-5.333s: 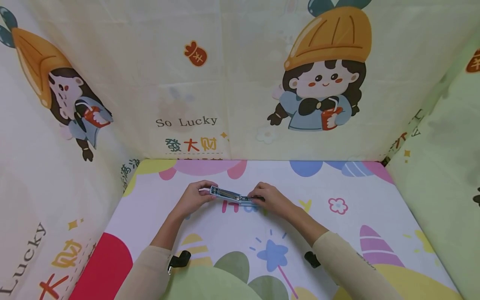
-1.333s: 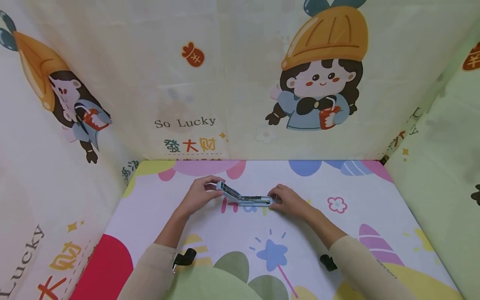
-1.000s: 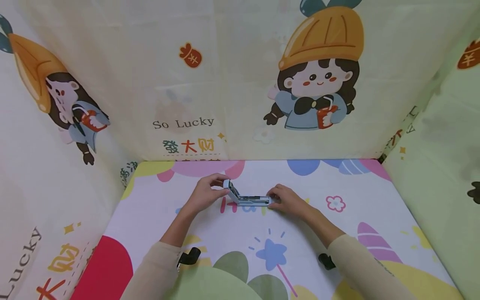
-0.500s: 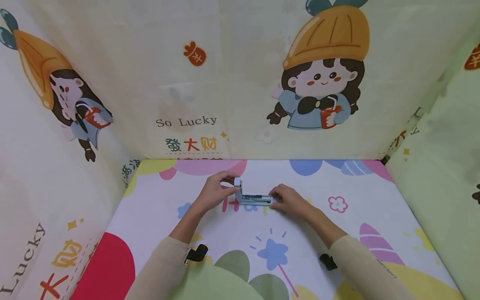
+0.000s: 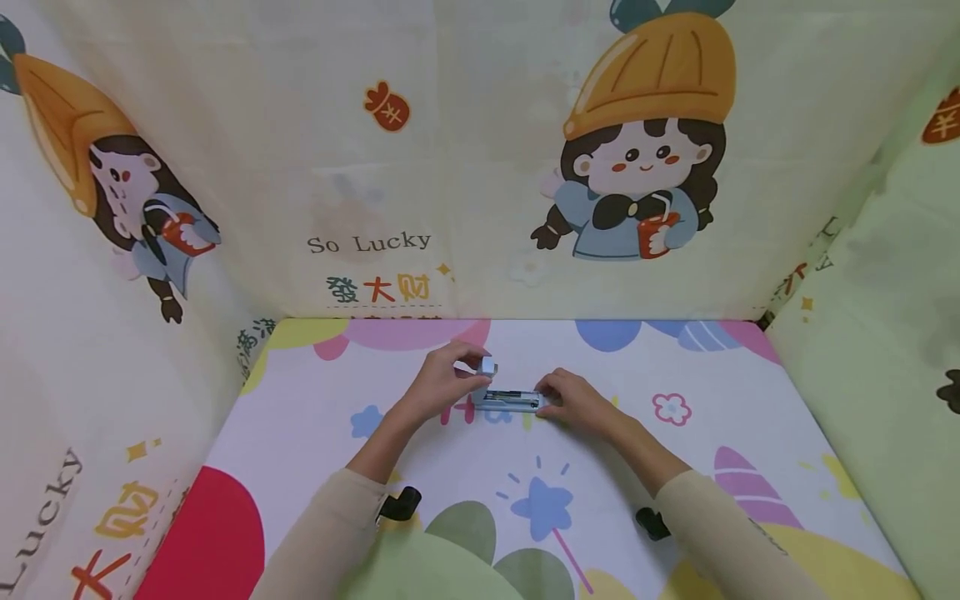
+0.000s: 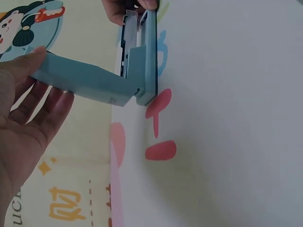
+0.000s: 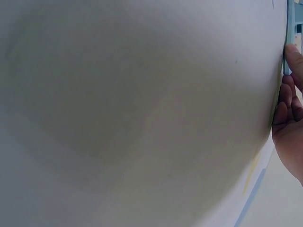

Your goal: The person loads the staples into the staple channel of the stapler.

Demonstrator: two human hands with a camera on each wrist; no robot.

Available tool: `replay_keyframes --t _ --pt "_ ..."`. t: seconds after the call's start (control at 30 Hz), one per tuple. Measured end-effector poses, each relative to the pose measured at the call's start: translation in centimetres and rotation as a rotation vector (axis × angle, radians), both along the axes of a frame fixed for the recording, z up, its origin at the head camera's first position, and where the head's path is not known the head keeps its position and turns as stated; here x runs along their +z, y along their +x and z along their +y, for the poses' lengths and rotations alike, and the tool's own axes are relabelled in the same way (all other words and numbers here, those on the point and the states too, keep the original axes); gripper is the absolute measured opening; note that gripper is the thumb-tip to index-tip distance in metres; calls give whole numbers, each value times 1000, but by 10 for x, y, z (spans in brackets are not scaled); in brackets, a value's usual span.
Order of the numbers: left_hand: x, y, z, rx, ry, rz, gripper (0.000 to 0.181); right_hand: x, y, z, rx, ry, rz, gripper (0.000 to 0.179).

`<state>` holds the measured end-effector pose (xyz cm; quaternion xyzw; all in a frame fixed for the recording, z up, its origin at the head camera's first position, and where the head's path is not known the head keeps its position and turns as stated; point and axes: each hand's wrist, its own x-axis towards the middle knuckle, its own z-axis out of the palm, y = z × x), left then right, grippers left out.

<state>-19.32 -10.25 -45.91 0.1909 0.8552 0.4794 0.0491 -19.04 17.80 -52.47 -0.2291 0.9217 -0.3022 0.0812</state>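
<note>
A light blue stapler [image 5: 512, 402] lies lengthwise on the table, its base flat and its staple channel exposed. The top arm [image 6: 85, 80] is swung up from the hinge at the left end. My left hand [image 5: 444, 382] pinches the free end of that raised arm between thumb and fingers. At the base's right end, my right hand [image 5: 579, 402] grips it with thumb and fingers. Only a sliver of the stapler's base [image 7: 289, 38] shows in the right wrist view, beside the right hand's thumb. The fingertips of the right hand are partly hidden in the head view.
A white table cover [image 5: 600, 467] with printed shapes lies under the stapler. Printed cloth walls [image 5: 480, 167] rise at the back and on both sides. Black wrist cameras [image 5: 401, 503] sit at the sleeves.
The left hand has moved right and swung the stapler's top arm from leaning left to about upright. Since the earliest frame, the right hand has shifted right to the base's end.
</note>
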Motion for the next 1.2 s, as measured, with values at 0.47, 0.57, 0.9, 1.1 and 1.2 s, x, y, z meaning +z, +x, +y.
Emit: replay_keyframes --t 0.47,0.57,0.9,1.1,1.2 --pt "-5 -5 28 -124 -122 79 34 -5 0 0 2 -6 27 35" --pt "-5 -6 33 -143 -135 80 34 -5 1 1 -3 -1 34 35" --pt "-7 -9 46 -197 -260 120 37 -8 1 4 11 -13 64 37" --pt "-9 -10 52 -247 -368 192 35 -9 0 4 26 -9 97 38" --pt "-10 -10 55 -263 -393 217 34 -8 1 4 28 -11 100 38"
